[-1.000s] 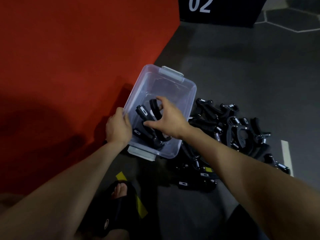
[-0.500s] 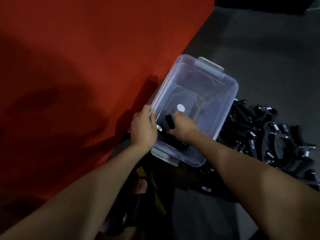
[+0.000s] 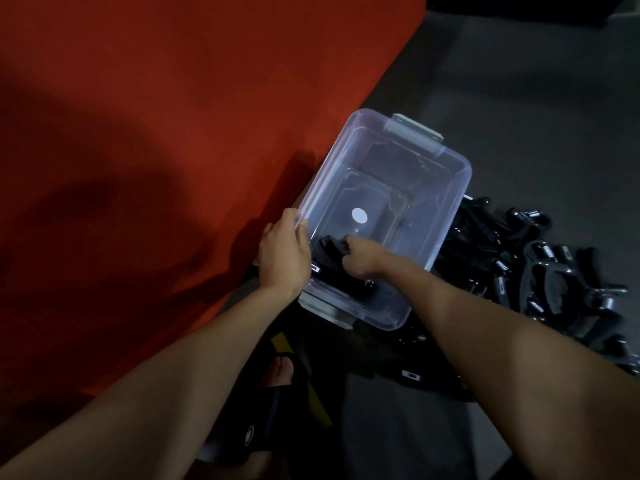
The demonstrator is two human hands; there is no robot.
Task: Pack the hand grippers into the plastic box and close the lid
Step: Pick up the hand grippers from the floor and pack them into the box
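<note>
A clear plastic box with grey latches stands open on the grey floor beside a red mat. My left hand grips its near left rim. My right hand reaches down inside the near end, fingers curled on black hand grippers lying in the box's near corner. A pile of several more black hand grippers lies on the floor to the right of the box. No lid is in view.
A large red mat covers the left side, touching the box. My foot in a black sandal rests just below the box, next to a yellow tape strip. Grey floor stretches beyond the box.
My right hand has gone from over the box's middle down into its near corner with the hand grippers. The view has shifted, so the box sits further right. My left hand stays on the rim.
</note>
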